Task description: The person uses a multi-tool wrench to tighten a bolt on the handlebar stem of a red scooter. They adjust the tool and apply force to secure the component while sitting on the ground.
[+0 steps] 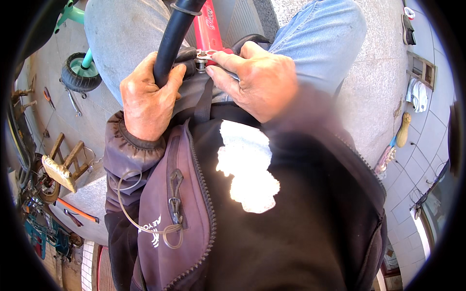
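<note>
My left hand (pixel 148 99) is closed around the lower end of a thick black tube (pixel 178 39), which slants up and away with a ring near its far end. Just right of it, my right hand (pixel 259 80) has its thumb and index finger closed at a small silver metal fitting (pixel 203 58). The fitting sits at the near end of a red frame tube (pixel 208 24), held between my knees. A dark rounded part (pixel 187 60) lies between the left fingers and the fitting. My right fingertips hide part of the fitting.
On the floor at left are a green-hubbed black wheel (pixel 81 72), pliers (pixel 49 98), a wrench (pixel 73 102) and a small wooden stool (pixel 65 169). An orange strip (pixel 77 210) lies farther down. A brush (pixel 403 130) and a dark shoe (pixel 408 30) are at right.
</note>
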`<state>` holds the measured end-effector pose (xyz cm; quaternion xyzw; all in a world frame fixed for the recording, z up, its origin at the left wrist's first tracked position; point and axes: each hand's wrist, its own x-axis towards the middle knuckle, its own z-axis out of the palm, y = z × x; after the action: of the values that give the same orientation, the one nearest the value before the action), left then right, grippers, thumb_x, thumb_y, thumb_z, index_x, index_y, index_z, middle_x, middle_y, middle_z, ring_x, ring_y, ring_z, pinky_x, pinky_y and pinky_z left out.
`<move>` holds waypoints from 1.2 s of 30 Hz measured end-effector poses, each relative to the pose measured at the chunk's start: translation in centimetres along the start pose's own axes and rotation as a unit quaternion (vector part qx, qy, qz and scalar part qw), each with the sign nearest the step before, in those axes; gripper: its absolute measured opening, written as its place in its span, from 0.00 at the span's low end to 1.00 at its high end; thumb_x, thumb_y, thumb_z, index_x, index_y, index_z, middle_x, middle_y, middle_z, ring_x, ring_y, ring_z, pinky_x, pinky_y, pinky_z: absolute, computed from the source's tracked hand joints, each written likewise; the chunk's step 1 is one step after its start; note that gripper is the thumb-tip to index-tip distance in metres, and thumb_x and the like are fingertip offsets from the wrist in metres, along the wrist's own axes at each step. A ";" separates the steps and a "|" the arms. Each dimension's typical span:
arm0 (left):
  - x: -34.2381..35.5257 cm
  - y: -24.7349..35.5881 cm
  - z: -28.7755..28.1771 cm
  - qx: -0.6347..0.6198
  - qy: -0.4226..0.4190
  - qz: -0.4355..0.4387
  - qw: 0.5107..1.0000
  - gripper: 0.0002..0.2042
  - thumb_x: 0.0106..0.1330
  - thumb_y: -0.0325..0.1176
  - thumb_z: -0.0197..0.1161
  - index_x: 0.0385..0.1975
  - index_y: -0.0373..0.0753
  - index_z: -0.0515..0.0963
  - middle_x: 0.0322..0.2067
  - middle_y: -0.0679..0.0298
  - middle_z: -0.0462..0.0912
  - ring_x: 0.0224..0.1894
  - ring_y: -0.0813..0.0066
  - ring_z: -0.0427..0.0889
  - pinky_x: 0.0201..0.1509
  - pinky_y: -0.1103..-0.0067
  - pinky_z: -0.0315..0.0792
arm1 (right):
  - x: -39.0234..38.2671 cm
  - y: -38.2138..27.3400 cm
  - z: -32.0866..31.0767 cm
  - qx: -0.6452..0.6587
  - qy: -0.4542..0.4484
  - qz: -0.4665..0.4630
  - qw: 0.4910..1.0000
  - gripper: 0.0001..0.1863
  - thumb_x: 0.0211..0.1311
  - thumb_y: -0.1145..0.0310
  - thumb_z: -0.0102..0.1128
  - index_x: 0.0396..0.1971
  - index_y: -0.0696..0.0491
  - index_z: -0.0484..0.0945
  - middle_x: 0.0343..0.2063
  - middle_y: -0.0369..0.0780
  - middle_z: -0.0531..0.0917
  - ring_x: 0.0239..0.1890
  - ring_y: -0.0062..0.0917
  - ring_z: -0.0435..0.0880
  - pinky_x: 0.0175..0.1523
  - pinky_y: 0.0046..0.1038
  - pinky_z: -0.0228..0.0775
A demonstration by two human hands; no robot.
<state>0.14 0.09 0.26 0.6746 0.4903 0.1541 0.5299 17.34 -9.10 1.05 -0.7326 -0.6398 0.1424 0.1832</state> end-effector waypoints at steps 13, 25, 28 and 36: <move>0.0 -0.2 -0.1 0.005 -0.004 -0.001 1.000 0.16 0.62 0.27 0.66 0.49 0.32 0.78 0.26 0.68 0.78 0.22 0.87 0.73 0.24 0.88 0.71 | 0.8 -0.9 -0.8 -0.031 -0.045 -0.015 0.998 0.15 0.59 0.56 0.60 0.28 0.55 0.81 0.21 0.42 0.78 0.25 0.34 0.82 0.28 0.33 0.73; 0.0 -0.2 -0.1 0.001 -0.003 -0.003 1.000 0.16 0.62 0.27 0.66 0.49 0.33 0.78 0.26 0.69 0.78 0.21 0.87 0.73 0.24 0.88 0.71 | 1.1 -0.3 -0.7 -0.075 -0.045 -0.047 0.995 0.12 0.57 0.58 0.63 0.30 0.52 0.82 0.22 0.41 0.78 0.24 0.32 0.81 0.27 0.33 0.71; 0.0 -0.1 -0.1 0.008 -0.005 -0.004 1.000 0.15 0.62 0.27 0.65 0.49 0.33 0.78 0.26 0.69 0.78 0.22 0.87 0.72 0.24 0.88 0.71 | 0.7 0.7 -0.5 -0.060 -0.043 -0.055 0.996 0.12 0.57 0.57 0.62 0.32 0.51 0.82 0.23 0.41 0.78 0.26 0.32 0.82 0.29 0.33 0.72; 0.0 0.0 0.0 0.004 0.000 -0.009 1.000 0.15 0.62 0.26 0.65 0.49 0.32 0.78 0.26 0.69 0.78 0.22 0.87 0.72 0.24 0.88 0.70 | 0.1 2.3 0.8 -0.023 0.009 -0.083 0.996 0.12 0.54 0.59 0.65 0.36 0.47 0.82 0.22 0.36 0.77 0.25 0.28 0.81 0.26 0.30 0.71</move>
<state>0.15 0.13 0.25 0.6724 0.4971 0.1472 0.5283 18.99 -9.18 -0.69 -0.6826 -0.6995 0.1053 0.1835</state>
